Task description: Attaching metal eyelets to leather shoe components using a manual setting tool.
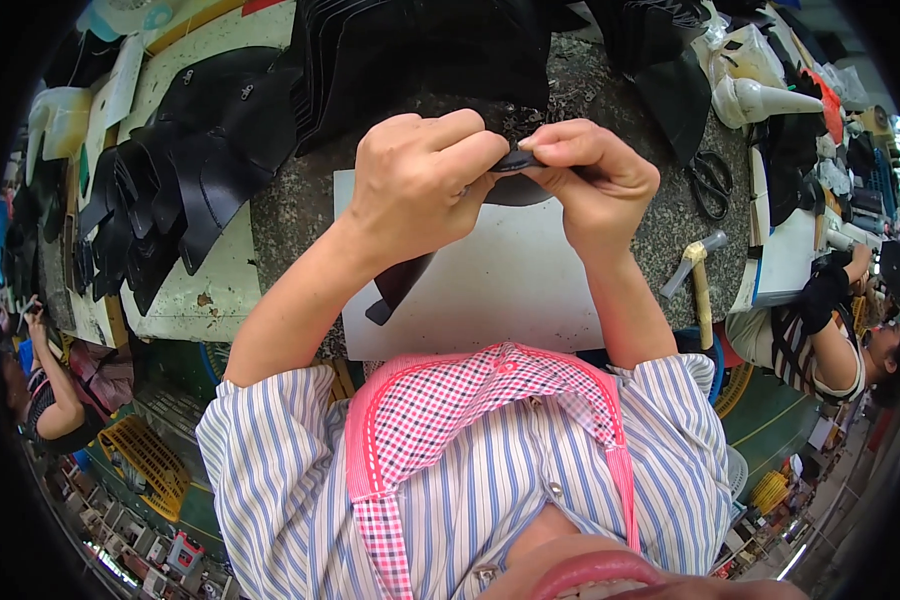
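A black leather piece (402, 284) is held up between my two hands over a white board (510, 290). My left hand (422, 180) has its fingers curled closed around one part of it, and a strip with a rounded end hangs down below this hand. My right hand (598, 178) pinches the folded edge between thumb and fingers, close to the left fingertips. Much of the piece is hidden behind the hands. Just beyond them lies a large stack of black leather pieces (425, 60).
More black leather pieces (185, 165) fan out at the left. On the right are black-handled scissors (711, 185), a wooden-handled hammer (703, 300) and a white nozzle bottle (760, 102). Co-workers' arms show at the far left (58, 390) and far right (832, 350).
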Tool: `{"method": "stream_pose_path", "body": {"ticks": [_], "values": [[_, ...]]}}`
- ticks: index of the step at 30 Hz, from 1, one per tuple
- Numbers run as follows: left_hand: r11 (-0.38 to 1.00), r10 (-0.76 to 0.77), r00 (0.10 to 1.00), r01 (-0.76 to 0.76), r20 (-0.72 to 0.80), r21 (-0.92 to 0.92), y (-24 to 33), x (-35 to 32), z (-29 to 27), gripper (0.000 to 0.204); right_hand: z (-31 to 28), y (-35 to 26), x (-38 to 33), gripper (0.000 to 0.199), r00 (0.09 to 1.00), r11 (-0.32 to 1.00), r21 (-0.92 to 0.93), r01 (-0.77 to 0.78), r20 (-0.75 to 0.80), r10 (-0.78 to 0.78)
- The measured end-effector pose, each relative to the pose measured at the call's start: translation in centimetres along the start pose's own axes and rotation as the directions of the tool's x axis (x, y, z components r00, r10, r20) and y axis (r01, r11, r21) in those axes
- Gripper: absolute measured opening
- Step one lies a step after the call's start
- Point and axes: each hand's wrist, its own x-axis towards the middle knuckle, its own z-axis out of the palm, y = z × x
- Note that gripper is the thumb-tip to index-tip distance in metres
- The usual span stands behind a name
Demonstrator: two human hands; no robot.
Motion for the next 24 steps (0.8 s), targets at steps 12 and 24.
{"method": "stream_pose_path", "body": {"ticks": [12, 24], "values": [[0.991, 0.011, 1.000, -0.011, 0.000, -0.134, 0.0, -0.5, -0.5, 0.017, -1.1, -0.9, 1.5, 0.020, 0.896, 0.983, -0.054, 0.173, 0.423, -0.135], [0.613, -0.771, 0.635, 0.761, 0.050, -0.214, -11.5, -0.2, -13.8, 0.029, -8.5, 3.2, 2.8, 0.029, 0.993, 0.792, -0.609, 0.046, 0.115, 0.031]]}}
